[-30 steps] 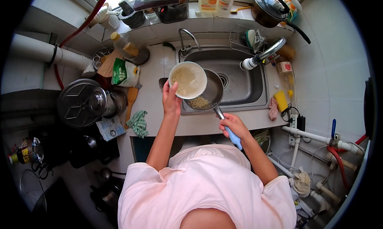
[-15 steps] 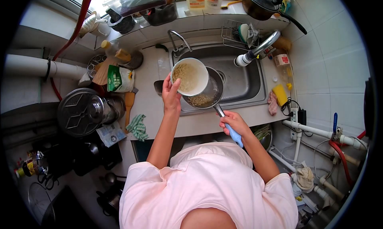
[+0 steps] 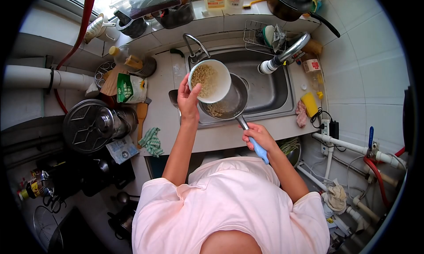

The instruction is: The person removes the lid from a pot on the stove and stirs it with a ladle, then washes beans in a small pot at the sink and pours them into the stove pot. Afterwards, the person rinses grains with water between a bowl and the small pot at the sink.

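My left hand grips a white bowl by its left rim, thumb over the edge. Wet, pale brown grains lie in the bowl, mostly on its left side. My right hand is wrapped around the blue handle of a small metal saucepan. The saucepan is over the left part of the sink, and the bowl, held above it, hides part of its inside. More grains show at the near left of the saucepan's bottom.
The steel sink has two taps, one with a white-tipped spout. Left on the counter lie a green checked cloth, a wooden spatula and a green-white bag. A yellow sponge sits at the right.
The bowl has shifted slightly up and left with my left hand, and its grains show more plainly. Fewer grains are visible in the saucepan. My right hand has hardly moved.
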